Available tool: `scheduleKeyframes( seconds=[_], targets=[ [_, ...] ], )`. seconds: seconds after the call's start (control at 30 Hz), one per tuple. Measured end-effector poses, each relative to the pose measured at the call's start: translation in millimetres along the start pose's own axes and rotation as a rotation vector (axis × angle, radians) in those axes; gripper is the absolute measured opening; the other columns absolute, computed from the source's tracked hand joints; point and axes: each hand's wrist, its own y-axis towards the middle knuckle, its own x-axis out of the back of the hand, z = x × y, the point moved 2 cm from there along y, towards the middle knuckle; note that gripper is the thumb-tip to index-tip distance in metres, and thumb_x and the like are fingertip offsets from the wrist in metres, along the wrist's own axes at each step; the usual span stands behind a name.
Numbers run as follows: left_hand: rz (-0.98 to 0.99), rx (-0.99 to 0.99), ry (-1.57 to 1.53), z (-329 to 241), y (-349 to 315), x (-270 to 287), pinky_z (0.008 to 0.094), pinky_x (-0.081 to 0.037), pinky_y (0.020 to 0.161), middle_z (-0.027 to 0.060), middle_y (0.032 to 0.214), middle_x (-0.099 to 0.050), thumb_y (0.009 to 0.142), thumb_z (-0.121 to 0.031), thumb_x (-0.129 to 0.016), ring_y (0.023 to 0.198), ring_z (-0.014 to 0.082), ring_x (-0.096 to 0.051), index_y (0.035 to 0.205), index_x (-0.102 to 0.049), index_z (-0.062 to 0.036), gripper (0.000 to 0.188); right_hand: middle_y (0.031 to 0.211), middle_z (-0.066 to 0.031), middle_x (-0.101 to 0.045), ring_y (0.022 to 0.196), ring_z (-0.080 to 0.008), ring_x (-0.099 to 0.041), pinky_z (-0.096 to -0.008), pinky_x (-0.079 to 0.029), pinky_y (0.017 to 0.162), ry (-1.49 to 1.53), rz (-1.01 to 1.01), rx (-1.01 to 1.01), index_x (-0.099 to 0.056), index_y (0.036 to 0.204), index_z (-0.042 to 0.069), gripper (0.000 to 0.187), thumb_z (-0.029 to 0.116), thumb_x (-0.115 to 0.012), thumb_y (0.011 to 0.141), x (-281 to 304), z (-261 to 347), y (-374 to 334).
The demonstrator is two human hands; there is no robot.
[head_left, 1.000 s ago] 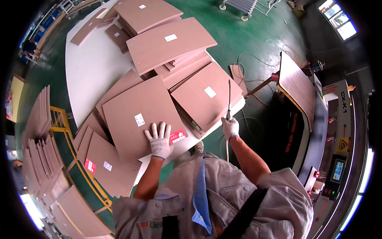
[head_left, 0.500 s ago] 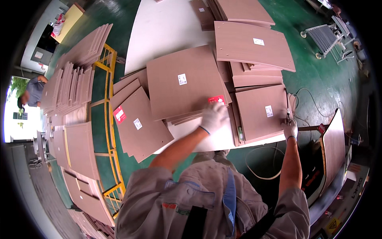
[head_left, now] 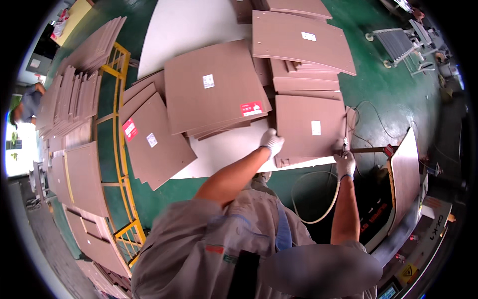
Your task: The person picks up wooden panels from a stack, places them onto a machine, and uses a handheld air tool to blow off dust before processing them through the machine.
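Observation:
My left hand [head_left: 272,143], in a white glove, is closed at the near left corner of a brown panel [head_left: 301,122] that carries a white label. This panel lies on top of the near right stack. My right hand [head_left: 344,164], also gloved, is closed around an air blow gun [head_left: 345,142] at the panel's near right corner. The gun's thin nozzle points away from me along the panel's right edge, and the glove hides most of its handle. Left of this stack, another top panel [head_left: 214,99] bears a white label and a red sticker [head_left: 251,108].
More brown panels [head_left: 157,144] fan out at the white table's [head_left: 189,30] left. Further stacks [head_left: 303,42] stand at its far right. A yellow rack [head_left: 122,164] with panels stands left, a person [head_left: 31,104] beyond it. A pale hose [head_left: 326,217] loops below the table edge.
My left hand has left the red sticker and moved right to the near right stack. The top panel there has turned slightly. My right hand stays at its corner. The whole view has shifted.

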Motion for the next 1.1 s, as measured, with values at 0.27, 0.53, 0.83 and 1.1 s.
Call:
scheduleKeyframes(
  seconds=[0.27,0.53,0.83,1.1],
  targets=[
    [0.234,0.108,-0.843,27,-146,74,0.0359,-0.057,0.087,0.0116,0.11,-0.077,0.09,-0.011,-0.076,0.095,0.0211,-0.072,0.117,-0.075,0.0051,0.032,0.063,0.0026,-0.052,0.043,-0.0099,-0.047,-0.0273,-0.039,0.041,0.61,0.205,-0.592,-0.068,0.099,0.011,0.011,0.02,-0.074,0.099,-7,48,-102],
    [-0.25,-0.107,-1.171,113,-287,207,0.0437,-0.055,0.103,0.0166,0.134,-0.067,0.091,-0.008,-0.062,0.119,0.0283,-0.066,0.143,-0.06,0.0025,0.053,0.079,-0.0193,-0.071,0.074,-0.0361,-0.067,-0.0455,-0.054,0.075,-0.088,-0.112,-0.151,-0.074,0.094,0.003,0.034,0.036,-0.075,0.087,-56,43,-37],
    [-0.826,-0.168,-1.588,266,-343,263,0.0569,-0.05,0.114,0.0163,0.145,-0.064,0.1,-0.024,-0.067,0.134,0.0365,-0.06,0.147,-0.057,-0.0017,0.053,0.081,-0.0067,-0.076,0.072,-0.0188,-0.069,-0.0394,-0.056,0.069,-0.292,0.242,-0.107,-0.082,0.102,0.008,0.041,0.04,-0.086,0.077,-33,40,84],
    [-1.1,-0.149,-1.199,189,-351,367,0.0265,-0.054,0.074,0.0011,0.088,-0.063,0.092,-0.009,-0.066,0.08,0.0123,-0.061,0.094,-0.065,-0.0087,0.002,0.093,-0.0066,-0.077,0.083,-0.0176,-0.069,-0.036,-0.056,0.078,-0.06,0.179,-0.162,-0.078,0.106,-0.001,0.038,0.025,-0.089,0.08,-24,26,7]
  ],
)
